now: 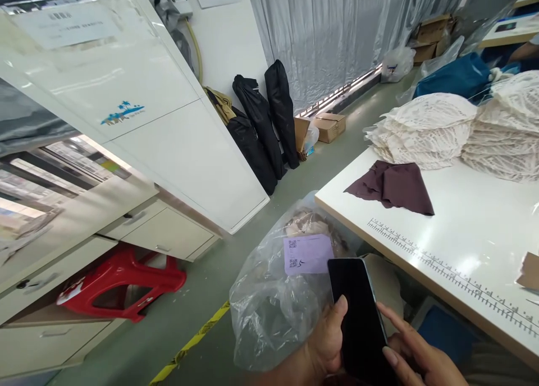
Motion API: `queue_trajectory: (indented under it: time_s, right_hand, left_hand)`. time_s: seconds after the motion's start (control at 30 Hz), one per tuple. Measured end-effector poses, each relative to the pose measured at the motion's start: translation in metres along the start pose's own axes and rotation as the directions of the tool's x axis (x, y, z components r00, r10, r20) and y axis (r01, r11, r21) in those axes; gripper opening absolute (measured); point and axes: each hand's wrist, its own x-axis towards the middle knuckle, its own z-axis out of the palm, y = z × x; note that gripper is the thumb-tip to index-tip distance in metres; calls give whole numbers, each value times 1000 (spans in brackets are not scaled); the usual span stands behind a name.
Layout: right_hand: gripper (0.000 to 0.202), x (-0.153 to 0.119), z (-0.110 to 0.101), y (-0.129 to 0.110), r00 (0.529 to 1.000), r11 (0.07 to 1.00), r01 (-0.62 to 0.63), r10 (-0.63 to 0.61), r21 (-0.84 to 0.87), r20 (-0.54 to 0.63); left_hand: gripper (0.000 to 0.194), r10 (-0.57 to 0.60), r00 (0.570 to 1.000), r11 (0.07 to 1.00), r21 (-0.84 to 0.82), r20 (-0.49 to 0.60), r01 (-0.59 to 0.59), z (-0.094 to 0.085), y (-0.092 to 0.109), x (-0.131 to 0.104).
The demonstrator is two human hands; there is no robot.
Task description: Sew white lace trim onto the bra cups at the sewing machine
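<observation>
A dark-screened phone (pixel 359 318) is held low in the view, to the left of the table's edge. My left hand (pixel 327 338) grips its left side, with the thumb on the edge of the screen. On its right side, my right hand (pixel 416 349) has its fingertips against the edge, fingers somewhat apart. Behind the phone lies a clear plastic bag (pixel 269 307) with light and brown material inside. A purple paper label (pixel 308 254) with printed codes rests on the bag.
A white table (pixel 475 229) with a printed ruler edge bears dark brown cloth (pixel 391 187) and stacked white lacy pieces (pixel 429 128). On the left are a white cabinet (pixel 185 161) and red stool (pixel 122 282). Black rolls (pixel 261 125) and a cardboard box (pixel 329 127) stand beyond.
</observation>
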Motion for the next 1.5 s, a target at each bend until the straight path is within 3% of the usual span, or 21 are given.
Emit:
queue_trajectory:
  time_s: [0.13,0.2,0.4,0.57,0.73,1.0,1.5]
  right_hand:
    - [60,7,1,6,999,1000,-4,5,-1,53]
    - [61,8,-1,14,998,999,2,2,-47,71]
    - [57,2,-18,48,998,963,18,-35,-269,-56]
    - [46,-1,-23,63,999,951,1,-12,-310,-33]
    - [42,7,-18,52,997,927,76,-70,-367,28]
    - [38,14,-19,34,989,903,150,-139,-403,56]
    - [36,14,-15,43,988,895,156,-133,-418,83]
  left_hand:
    - [90,-93,975,995,-12,202,98,2,11,-3]
    - [98,-108,963,993,-26,246,118,1,16,-2]
    - [76,-102,982,991,-65,159,113,-16,16,5]
    - [80,-105,985,992,-55,137,114,-26,16,7]
    - [89,-97,988,994,-48,122,103,-31,16,9]
    - [89,-116,988,989,-84,98,124,-32,22,6]
    - [89,-95,983,994,-36,154,102,-29,29,4]
